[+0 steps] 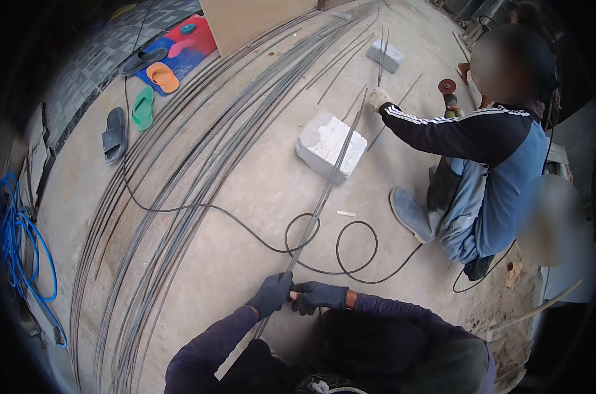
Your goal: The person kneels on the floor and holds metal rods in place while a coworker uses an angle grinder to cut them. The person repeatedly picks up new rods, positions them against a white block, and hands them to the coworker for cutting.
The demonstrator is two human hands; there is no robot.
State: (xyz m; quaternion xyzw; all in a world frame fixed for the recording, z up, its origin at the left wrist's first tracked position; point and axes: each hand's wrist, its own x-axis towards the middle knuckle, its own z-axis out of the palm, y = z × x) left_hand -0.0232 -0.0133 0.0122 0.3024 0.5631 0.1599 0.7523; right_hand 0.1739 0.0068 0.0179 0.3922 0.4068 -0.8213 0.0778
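Note:
A bundle of thin steel rods [309, 226] slants up from my lap and rests across a white block [325, 139]. My left hand [271, 294], in a dark glove, is closed round the bundle near its lower end. Close beside it, my right hand [319, 297], also in a dark glove, has its fingers curled in toward the left one. A bare fingertip shows between the two gloves. Whatever the right fingers pinch is hidden. Past the block, a squatting co-worker's gloved hand [378, 98] is at other rods, while their other hand holds an angle grinder [450, 98].
Many long steel rods [199, 171] lie along the floor to my left. A black cable [357, 272] loops beneath the held bundle. A second white block [385, 56] stands farther off. Sandals [115, 135] and a coiled blue hose [23, 230] lie at the left.

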